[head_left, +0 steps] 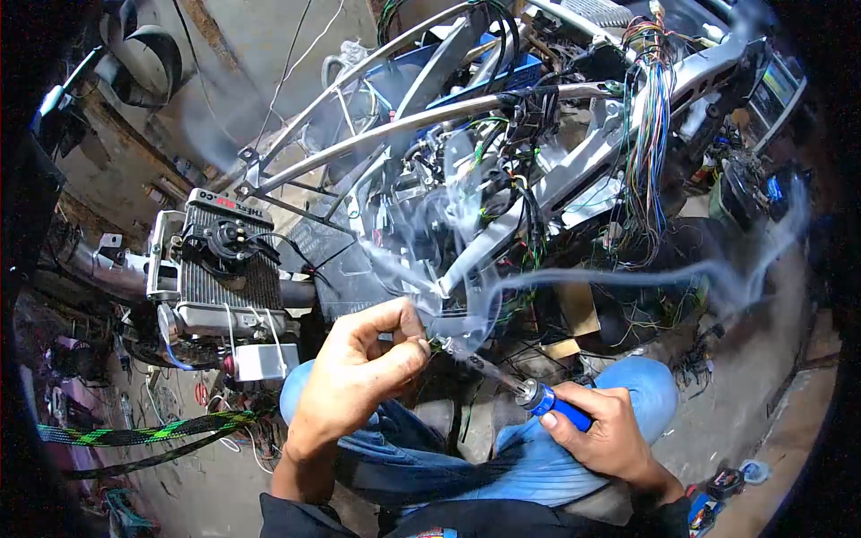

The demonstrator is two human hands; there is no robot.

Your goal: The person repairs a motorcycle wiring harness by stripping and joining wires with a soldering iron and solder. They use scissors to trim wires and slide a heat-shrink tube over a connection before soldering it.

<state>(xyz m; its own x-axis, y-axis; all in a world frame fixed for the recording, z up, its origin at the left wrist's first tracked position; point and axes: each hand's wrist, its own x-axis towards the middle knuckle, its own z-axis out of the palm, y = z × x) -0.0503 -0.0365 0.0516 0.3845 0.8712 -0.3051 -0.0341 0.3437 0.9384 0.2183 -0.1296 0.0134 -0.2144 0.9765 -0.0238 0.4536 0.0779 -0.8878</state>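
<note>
R hand [603, 430] closed around blue handle of soldering iron [529, 393], tip up at the wire end [439, 343] that L hand [363, 372] pinches btwn thumb & fingers, just above the knees, smoke [628, 276] rising. Wire looks thin, light, floppy, so best held close to the end; iron stiff, hot at tip, grip handle only. Motorcycle frame [430, 117] w/ radiator [224, 269] behind.
</note>
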